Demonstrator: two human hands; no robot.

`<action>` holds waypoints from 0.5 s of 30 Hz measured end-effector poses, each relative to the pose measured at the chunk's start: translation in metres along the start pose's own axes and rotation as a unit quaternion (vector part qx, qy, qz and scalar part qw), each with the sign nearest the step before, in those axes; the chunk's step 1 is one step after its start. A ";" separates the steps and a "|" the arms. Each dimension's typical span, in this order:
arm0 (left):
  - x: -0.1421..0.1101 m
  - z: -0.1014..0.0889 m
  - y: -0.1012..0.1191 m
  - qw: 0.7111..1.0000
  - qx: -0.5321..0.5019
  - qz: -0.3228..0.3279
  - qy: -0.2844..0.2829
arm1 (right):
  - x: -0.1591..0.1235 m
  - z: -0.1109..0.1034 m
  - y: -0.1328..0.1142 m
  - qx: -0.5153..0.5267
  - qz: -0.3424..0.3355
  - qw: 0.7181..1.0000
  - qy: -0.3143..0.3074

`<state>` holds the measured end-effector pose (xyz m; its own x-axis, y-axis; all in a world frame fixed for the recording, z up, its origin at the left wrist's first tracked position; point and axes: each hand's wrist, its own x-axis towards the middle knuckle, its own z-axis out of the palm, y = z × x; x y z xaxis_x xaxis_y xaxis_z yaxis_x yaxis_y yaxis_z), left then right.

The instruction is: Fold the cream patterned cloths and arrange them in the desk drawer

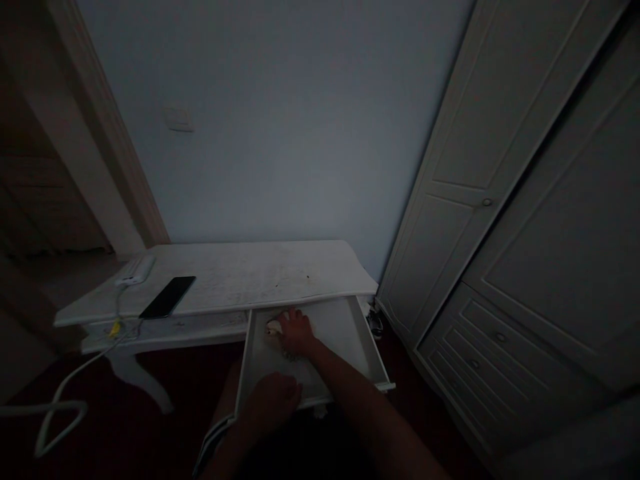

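Observation:
A white drawer [345,337] stands pulled out from the table. Inside it, my right hand [296,331] presses down on a crumpled pale cloth [274,328], its fingers bent over it near the drawer's left side. Part of the cloth is hidden under the palm. Closer to me, my left hand [276,395] is curled above the front left part of the drawer, thumb toward the right. Whether its fingers grip anything is hidden in the dim light.
The white table [260,270] has a smudged top and carries a black phone [169,297] and a white power strip [135,270]. A white cable [65,387] hangs at the left. A white wardrobe [450,180] stands at the right, beside dark items [375,323] on the floor.

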<state>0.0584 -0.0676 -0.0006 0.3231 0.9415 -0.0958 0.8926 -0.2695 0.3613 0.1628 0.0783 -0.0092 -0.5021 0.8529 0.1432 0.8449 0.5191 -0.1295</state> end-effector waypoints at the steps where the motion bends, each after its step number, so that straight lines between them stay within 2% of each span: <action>1: 0.000 -0.001 0.001 1.000 0.001 -0.003 -0.001 | 0.000 0.003 -0.008 -0.001 -0.024 1.000 -0.004; 4: 0.000 -0.003 0.002 1.000 -0.015 0.000 -0.010 | -0.007 0.011 -0.023 -0.007 -0.111 0.993 -0.027; 6: 0.001 -0.003 0.000 1.000 -0.027 0.011 -0.003 | -0.015 0.015 -0.024 -0.011 -0.162 0.986 -0.044; 10: 0.001 -0.002 -0.002 0.999 -0.035 0.035 0.014 | -0.030 0.020 -0.010 -0.023 -0.253 0.964 -0.073; 13: 0.002 -0.004 -0.002 0.999 -0.044 0.025 -0.012 | -0.038 0.021 0.005 -0.022 -0.322 0.940 -0.109; 15: 0.002 -0.006 -0.002 0.998 -0.060 0.007 -0.029 | -0.044 0.018 0.014 -0.009 -0.341 0.931 -0.132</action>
<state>0.0554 -0.0641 0.0035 0.3551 0.9239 -0.1423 0.8451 -0.2522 0.4714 0.1936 0.0491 -0.0351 -0.9487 0.3102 -0.0605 0.3144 0.9459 -0.0798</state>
